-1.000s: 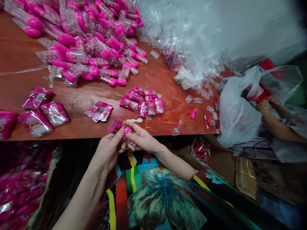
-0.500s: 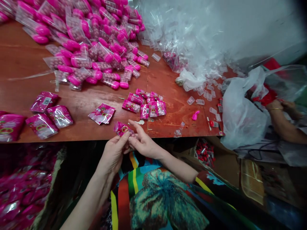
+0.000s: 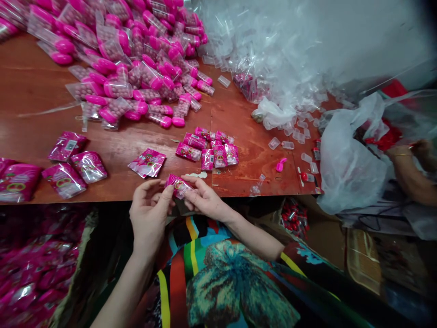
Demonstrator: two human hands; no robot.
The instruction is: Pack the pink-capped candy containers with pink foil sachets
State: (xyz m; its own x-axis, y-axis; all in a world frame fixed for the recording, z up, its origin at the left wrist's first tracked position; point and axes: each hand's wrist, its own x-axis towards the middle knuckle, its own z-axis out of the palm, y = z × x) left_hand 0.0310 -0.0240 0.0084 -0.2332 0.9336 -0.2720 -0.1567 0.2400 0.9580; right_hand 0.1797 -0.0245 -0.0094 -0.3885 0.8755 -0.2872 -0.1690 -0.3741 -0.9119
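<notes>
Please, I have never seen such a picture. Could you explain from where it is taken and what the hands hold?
There is no machine here. The camera sits on a person's head and looks down, so you see that person's own bare hands. The right hand pinches a small pink packet; a fingertip of the left hand touches its end. On the red-brown table lie more packets, a heap of pink-capped tubes and a heap of clear plastic. At the right, another person's arm is beside a white bag.
</notes>
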